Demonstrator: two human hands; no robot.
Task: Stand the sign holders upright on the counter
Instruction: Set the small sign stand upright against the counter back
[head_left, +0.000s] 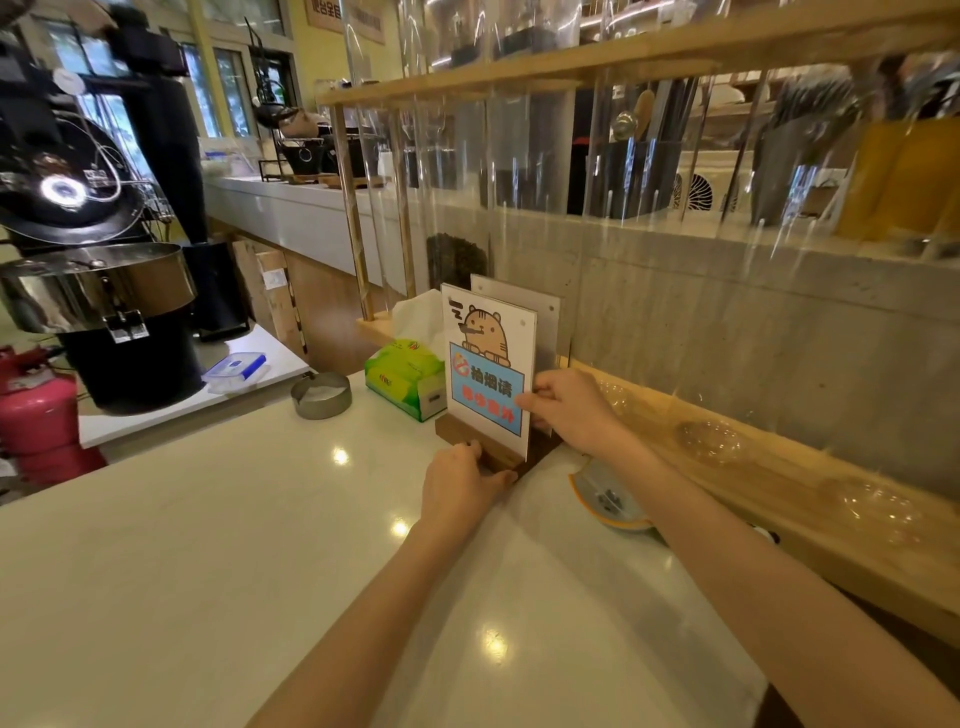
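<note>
A sign holder with a clear panel, a cartoon tiger and a blue no-smoking card stands upright in a dark wooden base on the white counter. My left hand grips the front of that base. My right hand pinches the right edge of the panel. Directly behind it stands a second clear sign holder, upright and mostly hidden by the front one.
A green tissue box and a round metal ashtray sit left of the signs. A small orange-rimmed scale lies under my right forearm. A wooden ledge and a concrete wall run along the right. A coffee roaster stands at the far left.
</note>
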